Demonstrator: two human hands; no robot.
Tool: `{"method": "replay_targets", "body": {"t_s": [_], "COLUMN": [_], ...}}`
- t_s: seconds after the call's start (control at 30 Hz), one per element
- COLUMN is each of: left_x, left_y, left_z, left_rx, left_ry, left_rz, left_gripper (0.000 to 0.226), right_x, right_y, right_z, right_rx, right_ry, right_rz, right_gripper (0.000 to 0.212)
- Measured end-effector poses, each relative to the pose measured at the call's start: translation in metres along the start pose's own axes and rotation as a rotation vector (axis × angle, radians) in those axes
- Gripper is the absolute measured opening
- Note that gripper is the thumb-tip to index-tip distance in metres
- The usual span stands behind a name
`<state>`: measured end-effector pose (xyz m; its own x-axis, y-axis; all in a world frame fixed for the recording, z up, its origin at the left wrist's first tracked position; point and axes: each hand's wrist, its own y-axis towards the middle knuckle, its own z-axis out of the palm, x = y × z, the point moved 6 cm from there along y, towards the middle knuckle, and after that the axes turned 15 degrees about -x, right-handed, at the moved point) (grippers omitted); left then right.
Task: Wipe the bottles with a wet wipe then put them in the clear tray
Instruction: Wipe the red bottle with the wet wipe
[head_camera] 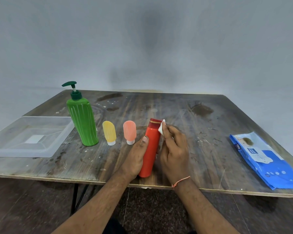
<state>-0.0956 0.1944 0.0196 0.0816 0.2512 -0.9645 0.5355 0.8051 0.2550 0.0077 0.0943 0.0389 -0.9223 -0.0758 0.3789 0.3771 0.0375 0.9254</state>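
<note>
Left hand [137, 156] grips tilted red bottle [150, 149]; right hand [174, 149] pinches white wipe [161, 128] against it.

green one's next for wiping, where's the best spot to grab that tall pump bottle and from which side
Probably round the wide lower body of the green pump bottle, coming from its right, the side facing the hands. It stands upright, and the clear tray sits close on its left. The thin pump head looks like a poor handle. The yellow bottle stands close by, so come in above it.
</note>
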Motion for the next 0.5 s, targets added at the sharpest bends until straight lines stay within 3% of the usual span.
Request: {"method": "replay_targets", "body": {"t_s": [0.13,0.27,0.43,0.5], "left_x": [0.006,0.005,0.011,0.016], "left_y": [0.000,-0.001,0.002,0.005], "left_z": [-0.004,-0.004,-0.003,-0.007], "left_rx": [-0.064,-0.095,-0.105,-0.127], "left_ry": [-0.078,-0.105,-0.229,-0.289], "left_rz": [-0.084,-0.100,-0.174,-0.216], "left_gripper": [0.057,0.060,0.057,0.065], "right_x": [0.000,-0.001,0.016,0.025], "right_y": [0.002,0.001,-0.002,-0.009], "right_z": [0.003,0.002,0.000,0.003], "right_rx": [0.044,0.062,0.104,0.162], "right_ry": [0.005,0.002,0.059,0.107], "right_rz": [0.042,0.041,-0.134,-0.233], "right_gripper": [0.058,0.056,0.041,0.030]}}
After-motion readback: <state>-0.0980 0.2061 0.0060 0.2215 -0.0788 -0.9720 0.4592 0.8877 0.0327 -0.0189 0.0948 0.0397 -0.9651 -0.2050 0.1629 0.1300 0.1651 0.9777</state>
